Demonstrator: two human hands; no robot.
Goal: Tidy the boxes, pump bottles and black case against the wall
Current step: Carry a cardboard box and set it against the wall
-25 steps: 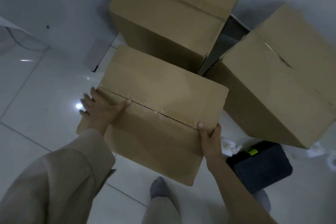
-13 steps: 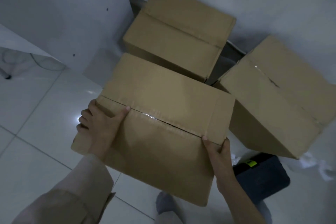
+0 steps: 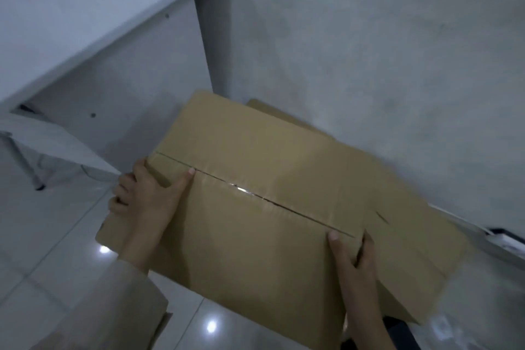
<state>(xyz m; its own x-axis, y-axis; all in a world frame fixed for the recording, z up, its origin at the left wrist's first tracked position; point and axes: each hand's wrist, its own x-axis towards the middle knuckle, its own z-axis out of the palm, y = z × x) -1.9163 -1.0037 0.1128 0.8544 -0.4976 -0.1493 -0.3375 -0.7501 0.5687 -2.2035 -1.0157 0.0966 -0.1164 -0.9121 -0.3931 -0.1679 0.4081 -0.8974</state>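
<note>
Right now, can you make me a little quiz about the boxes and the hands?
1. True or false: both hands hold the top box.
2. Where does the left hand grip? A) the box's left end B) the desk C) the wall
3. Fill in: a taped ___ runs across the box's top.

Key:
1. True; the right hand grips the near right corner.
2. A
3. seam
</note>
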